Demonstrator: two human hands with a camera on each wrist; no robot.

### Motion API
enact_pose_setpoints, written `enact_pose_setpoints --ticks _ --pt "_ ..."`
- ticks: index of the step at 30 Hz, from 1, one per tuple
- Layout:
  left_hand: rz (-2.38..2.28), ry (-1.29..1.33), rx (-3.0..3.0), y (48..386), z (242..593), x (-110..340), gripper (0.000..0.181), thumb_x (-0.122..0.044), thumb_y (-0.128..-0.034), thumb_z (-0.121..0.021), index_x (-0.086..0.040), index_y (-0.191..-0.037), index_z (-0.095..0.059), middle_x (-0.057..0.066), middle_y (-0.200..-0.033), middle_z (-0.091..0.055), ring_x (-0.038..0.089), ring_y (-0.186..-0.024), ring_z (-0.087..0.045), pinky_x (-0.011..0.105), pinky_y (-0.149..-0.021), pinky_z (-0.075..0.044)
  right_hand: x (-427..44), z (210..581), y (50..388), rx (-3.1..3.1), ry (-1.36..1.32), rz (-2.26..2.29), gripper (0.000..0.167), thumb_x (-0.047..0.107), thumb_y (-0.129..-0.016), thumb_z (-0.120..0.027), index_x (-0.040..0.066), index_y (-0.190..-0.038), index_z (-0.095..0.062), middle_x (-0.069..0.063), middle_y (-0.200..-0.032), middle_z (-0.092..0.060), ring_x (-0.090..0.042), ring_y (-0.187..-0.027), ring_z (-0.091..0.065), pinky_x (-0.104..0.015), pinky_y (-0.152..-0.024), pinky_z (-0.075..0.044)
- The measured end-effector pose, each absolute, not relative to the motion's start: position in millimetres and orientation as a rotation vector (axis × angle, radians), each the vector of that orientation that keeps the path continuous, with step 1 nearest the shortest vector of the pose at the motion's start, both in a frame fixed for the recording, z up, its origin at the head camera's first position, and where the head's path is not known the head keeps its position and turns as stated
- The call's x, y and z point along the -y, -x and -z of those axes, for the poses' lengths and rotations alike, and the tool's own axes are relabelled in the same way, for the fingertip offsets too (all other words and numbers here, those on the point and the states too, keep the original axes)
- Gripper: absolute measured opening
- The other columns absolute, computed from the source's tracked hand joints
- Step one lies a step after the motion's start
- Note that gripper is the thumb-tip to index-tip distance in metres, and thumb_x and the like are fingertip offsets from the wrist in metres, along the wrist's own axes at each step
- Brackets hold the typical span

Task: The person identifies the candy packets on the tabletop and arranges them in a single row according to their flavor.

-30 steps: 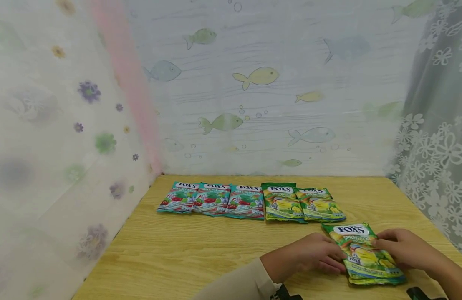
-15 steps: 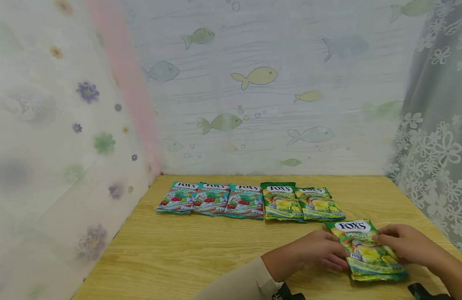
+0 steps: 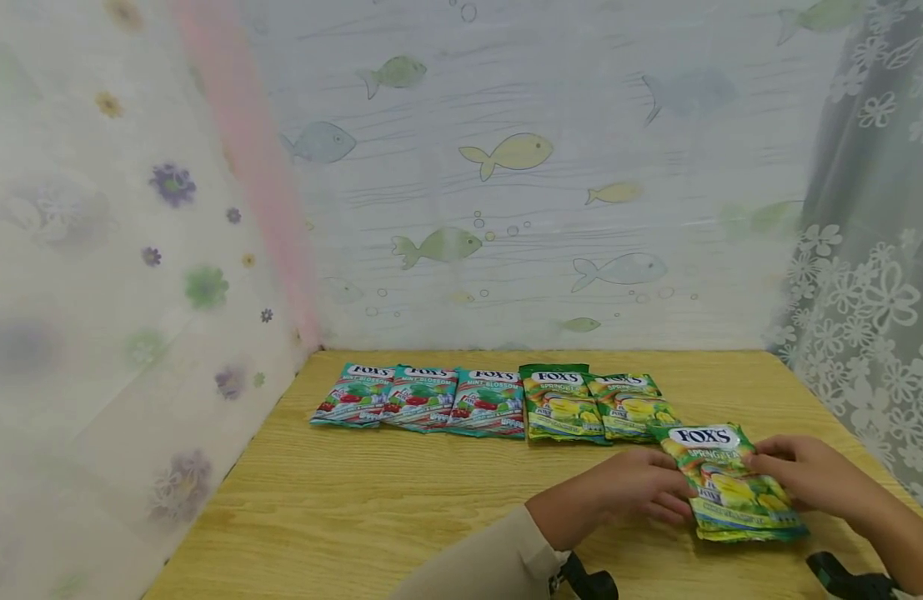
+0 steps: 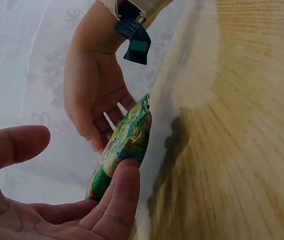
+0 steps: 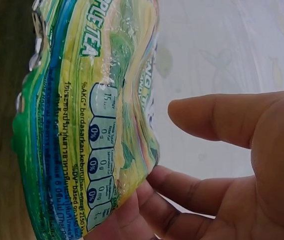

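Observation:
A green and yellow bag of Fox's Spring Tea candy (image 3: 731,492) is tilted between my two hands, above the table at the right. My right hand (image 3: 814,475) holds its right side, with the thumb over the front and the fingers underneath; the right wrist view shows those fingers (image 5: 181,187) below the bag's edge. At its left edge, my left hand (image 3: 637,487) touches it with extended fingers (image 4: 124,192), while the thumb stands apart. Behind are a tilted green bag (image 3: 629,408) and another green bag (image 3: 564,408), which overlap slightly.
Three teal Mint Blossom candy bags, the left (image 3: 353,396), the middle (image 3: 419,400) and the right (image 3: 487,404), continue the row to the left. The wooden table (image 3: 356,517) meets a fish-patterned sheet (image 3: 506,208) at the back. A lacy curtain (image 3: 874,292) hangs at right.
Both hands and the bag between them have moved away from me, towards the row. Its top corner now overlaps the rightmost green bag in view. The row has stayed put.

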State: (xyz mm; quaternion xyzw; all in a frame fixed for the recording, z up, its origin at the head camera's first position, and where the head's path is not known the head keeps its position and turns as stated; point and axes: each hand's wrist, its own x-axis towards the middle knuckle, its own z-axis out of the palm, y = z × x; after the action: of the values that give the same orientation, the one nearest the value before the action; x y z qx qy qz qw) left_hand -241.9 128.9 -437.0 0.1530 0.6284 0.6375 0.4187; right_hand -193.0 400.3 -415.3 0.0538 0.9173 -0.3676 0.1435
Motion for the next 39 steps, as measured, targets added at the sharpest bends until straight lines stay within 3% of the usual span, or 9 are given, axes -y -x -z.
enact_pose_setpoints --ticks 6,21,25,29,32,36,39 --pt "-1.600 -0.399 -1.592 248 435 -129 0.052 -0.012 -0.0994 -0.066 -0.001 -0.148 -0.052 0.011 -0.120 -0.072 0.037 -0.111 -0.072 0.051 -0.096 -0.058 -400 410 196 -2.662 -0.164 1.052 0.080 0.046 -0.109 -0.047 -0.025 -0.144 -0.036 -0.043 -0.137 -0.051 -0.049 -0.115 -0.063 -0.049 -0.080 -0.063" --pt "-1.662 -0.402 -1.700 256 431 -140 0.052 -0.012 -0.0941 -0.072 -0.001 -0.143 -0.056 0.007 -0.110 -0.074 0.031 -0.096 -0.075 0.052 -0.088 -0.061 -403 407 207 -2.714 -0.160 1.062 0.081 0.048 -0.110 -0.045 -0.023 -0.147 -0.032 -0.045 -0.144 -0.043 -0.056 -0.121 -0.056 -0.050 -0.082 -0.062" --pt "-1.679 -0.389 -1.726 260 430 -144 0.052 -0.012 -0.0934 -0.073 -0.001 -0.142 -0.057 0.007 -0.108 -0.074 0.031 -0.095 -0.075 0.054 -0.088 -0.061 -405 406 211 -2.745 -0.160 1.069 0.080 0.047 -0.110 -0.045 -0.022 -0.148 -0.032 -0.044 -0.143 -0.046 -0.039 -0.102 -0.064 -0.043 -0.076 -0.061" --pt "-1.690 -0.394 -1.749 265 430 -147 0.053 -0.013 -0.0935 -0.073 -0.001 -0.142 -0.056 0.007 -0.105 -0.073 0.030 -0.094 -0.075 0.053 -0.087 -0.061 -407 404 215 -2.784 -0.149 1.075 0.078 0.045 -0.110 -0.045 -0.022 -0.149 -0.033 -0.044 -0.142 -0.046 -0.020 -0.090 -0.060 -0.038 -0.072 -0.058" --pt "-1.704 -0.395 -1.750 270 430 -150 0.052 -0.014 -0.0936 -0.073 -0.002 -0.142 -0.056 0.007 -0.105 -0.073 0.030 -0.094 -0.074 0.053 -0.087 -0.061 -408 404 219 -2.813 -0.155 1.082 0.077 0.045 -0.110 -0.044 -0.021 -0.148 -0.034 -0.043 -0.141 -0.048 -0.016 -0.089 -0.060 -0.037 -0.072 -0.058" --pt "-1.730 -0.393 -1.733 276 432 -155 0.052 -0.013 -0.0939 -0.073 -0.002 -0.142 -0.056 0.005 -0.108 -0.072 0.031 -0.097 -0.074 0.055 -0.090 -0.060 -408 406 224 -2.836 -0.183 1.107 0.075 0.044 -0.111 -0.043 -0.021 -0.149 -0.033 -0.042 -0.140 -0.050 -0.018 -0.075 -0.053 -0.035 -0.066 -0.053" --pt "-1.756 -0.393 -1.725 280 433 -158 0.053 -0.013 -0.0940 -0.072 -0.003 -0.143 -0.057 0.005 -0.110 -0.071 0.030 -0.098 -0.073 0.055 -0.091 -0.059 -408 408 227 -2.874 -0.201 1.107 0.074 0.042 -0.111 -0.041 -0.022 -0.148 -0.033 -0.044 -0.141 -0.046 -0.025 -0.083 -0.057 -0.034 -0.065 -0.052"
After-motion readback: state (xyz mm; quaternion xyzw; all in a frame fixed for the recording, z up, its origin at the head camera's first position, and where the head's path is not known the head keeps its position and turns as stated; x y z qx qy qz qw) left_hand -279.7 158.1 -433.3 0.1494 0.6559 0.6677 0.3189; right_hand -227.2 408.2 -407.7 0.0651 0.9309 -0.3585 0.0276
